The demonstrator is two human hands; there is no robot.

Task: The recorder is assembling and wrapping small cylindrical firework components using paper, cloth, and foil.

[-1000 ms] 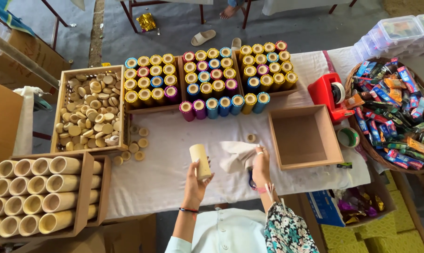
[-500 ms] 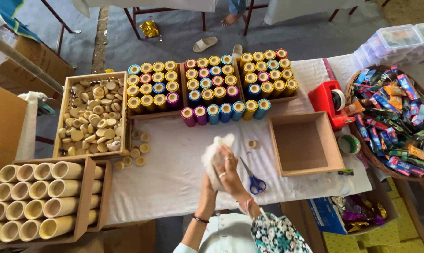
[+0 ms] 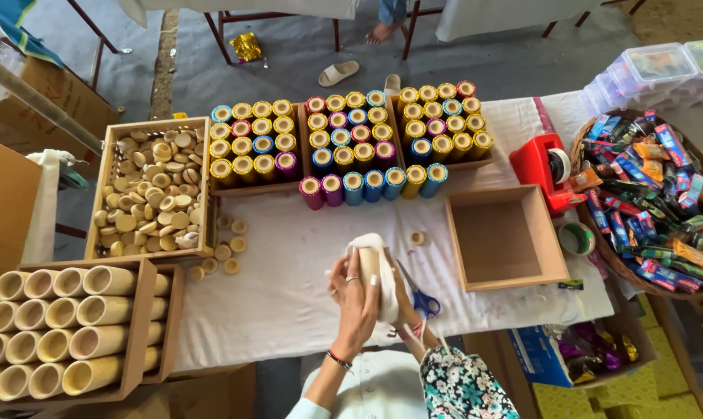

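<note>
My left hand and my right hand meet over the white tablecloth, both closed around one plain bamboo tube that stands upright. A white cloth is wrapped over the tube's top and right side, pressed on by my right hand. My left hand grips the tube's left side. Blue-handled scissors lie on the table just right of my hands.
A crate of plain bamboo tubes sits at the left, a box of round wooden lids behind it. Colour-banded tubes fill trays at the back. An empty wooden box, red tape dispenser and basket of wrapped sweets stand right.
A second ago my left hand held the tube alone and my right held the cloth apart. The cloth has come over the tube, and both hands now hold them together.
</note>
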